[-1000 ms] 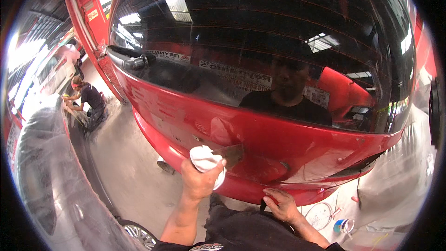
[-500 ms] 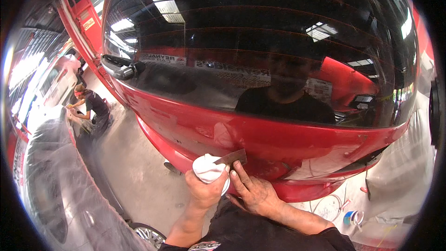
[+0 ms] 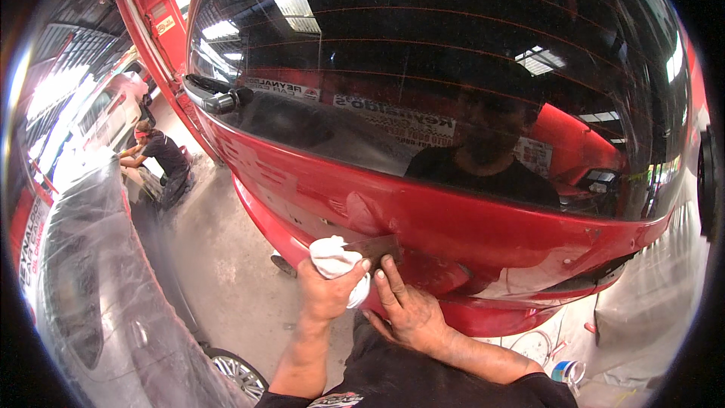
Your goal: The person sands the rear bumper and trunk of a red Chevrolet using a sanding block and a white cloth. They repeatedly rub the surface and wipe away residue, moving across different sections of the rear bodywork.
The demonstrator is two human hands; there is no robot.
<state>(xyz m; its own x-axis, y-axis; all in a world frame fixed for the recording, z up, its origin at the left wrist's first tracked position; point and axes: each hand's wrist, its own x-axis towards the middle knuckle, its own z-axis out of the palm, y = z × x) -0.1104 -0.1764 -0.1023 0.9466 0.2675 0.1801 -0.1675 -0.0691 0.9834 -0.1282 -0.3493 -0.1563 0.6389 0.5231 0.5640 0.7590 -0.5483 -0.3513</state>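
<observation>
My left hand (image 3: 326, 292) is closed around a bunched white cloth (image 3: 333, 257), with its thumb up against the near edge of a thin, dark, flat strip (image 3: 372, 246). What kind of strip it is, I cannot make out. My right hand (image 3: 411, 316) has its fingers stretched out, their tips touching the strip's lower edge beside the left thumb. Just beyond both hands is the red rear panel (image 3: 445, 221) of a vehicle, with duller, scuffed patches. Whether the strip touches the panel cannot be told.
Above the panel rises a dark rear window (image 3: 423, 68) with reflections, a wiper (image 3: 215, 98) at its left. Plastic sheeting (image 3: 98, 272) drapes a car on the left. Beyond, a person (image 3: 160, 159) crouches. A small can (image 3: 568, 372) stands on the floor at lower right.
The view has shifted, so the vehicle sits slightly further right and lower. The strip and both hands remain together, with the strip now more level.
</observation>
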